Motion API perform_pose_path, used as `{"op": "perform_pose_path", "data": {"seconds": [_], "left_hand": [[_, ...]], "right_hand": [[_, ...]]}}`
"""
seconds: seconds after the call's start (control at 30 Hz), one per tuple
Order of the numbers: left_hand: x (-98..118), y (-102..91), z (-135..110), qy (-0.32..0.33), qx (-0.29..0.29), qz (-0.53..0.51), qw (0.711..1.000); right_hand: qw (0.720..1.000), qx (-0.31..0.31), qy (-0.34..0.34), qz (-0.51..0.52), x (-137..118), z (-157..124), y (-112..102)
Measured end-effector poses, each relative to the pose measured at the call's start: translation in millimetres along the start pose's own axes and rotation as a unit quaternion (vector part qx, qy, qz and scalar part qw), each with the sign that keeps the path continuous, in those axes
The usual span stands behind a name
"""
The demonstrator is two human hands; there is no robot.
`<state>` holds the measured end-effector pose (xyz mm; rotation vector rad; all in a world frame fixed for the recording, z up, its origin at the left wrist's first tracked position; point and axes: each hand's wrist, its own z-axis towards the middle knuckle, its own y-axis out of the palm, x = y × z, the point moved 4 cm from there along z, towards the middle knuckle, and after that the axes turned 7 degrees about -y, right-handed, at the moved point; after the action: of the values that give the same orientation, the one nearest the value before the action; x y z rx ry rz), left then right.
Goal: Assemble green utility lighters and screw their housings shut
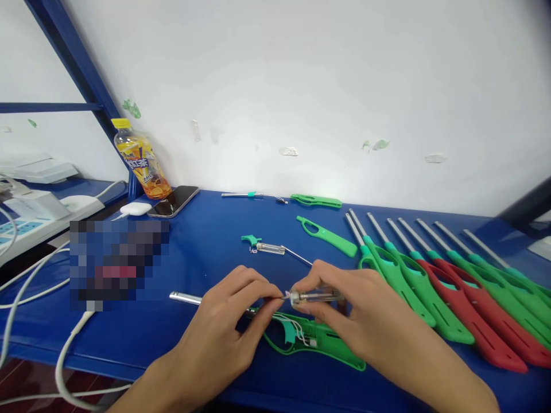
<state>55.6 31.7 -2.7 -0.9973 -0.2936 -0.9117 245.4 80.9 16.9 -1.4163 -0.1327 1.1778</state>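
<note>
My right hand grips a clear lighter fuel tank between thumb and fingers, its pale valve end pointing left. Close to that end, my left hand pinches a tiny piece that its fingertips mostly hide. Below both hands lies an opened green lighter casing half with a teal trigger, pale wires and a small igniter part inside. A silver lighter tube sticks out to the left from under my left hand.
Behind lie a trigger-and-tank assembly, a thin metal rod, a tube with wire and green casing halves. Several green and red lighters line the right. A drink bottle, phone and white cables occupy the left.
</note>
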Motion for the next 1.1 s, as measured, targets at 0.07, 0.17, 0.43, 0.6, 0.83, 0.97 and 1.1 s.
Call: {"op": "perform_pose_path", "data": {"seconds": [0.07, 0.17, 0.43, 0.6, 0.83, 0.97, 1.1], "left_hand": [[0.6, 0.4, 0.6, 0.001, 0.000, -0.002, 1.000], [1.9, 0.6, 1.6, 0.006, 0.002, -0.005, 1.000], [2.1, 0.3, 1.6, 0.007, 0.001, 0.006, 1.000], [2.2, 0.9, 0.8, 0.018, -0.002, 0.015, 1.000], [0.2, 3.2, -0.5, 0.027, -0.007, 0.016, 0.999], [-3.9, -2.3, 4.0, 0.003, -0.055, 0.040, 0.998], [-13.8, -20.1, 5.4, -0.035, -0.103, 0.098, 0.989]], "right_hand": [[1.000, 0.000, -0.002, 0.000, -0.8, 0.6, 0.2], [1.000, -0.004, -0.002, 0.012, -1.2, 0.4, 1.3], [1.000, -0.008, 0.000, 0.006, -1.6, 0.1, 3.3], [1.000, -0.010, 0.001, 0.001, -0.8, 0.8, 4.5], [1.000, -0.019, 0.009, -0.002, 2.7, 0.2, 1.8], [0.999, -0.024, 0.031, -0.021, 6.4, -2.2, 2.8], [0.998, -0.020, 0.039, -0.040, 7.1, -3.7, 3.8]]}}
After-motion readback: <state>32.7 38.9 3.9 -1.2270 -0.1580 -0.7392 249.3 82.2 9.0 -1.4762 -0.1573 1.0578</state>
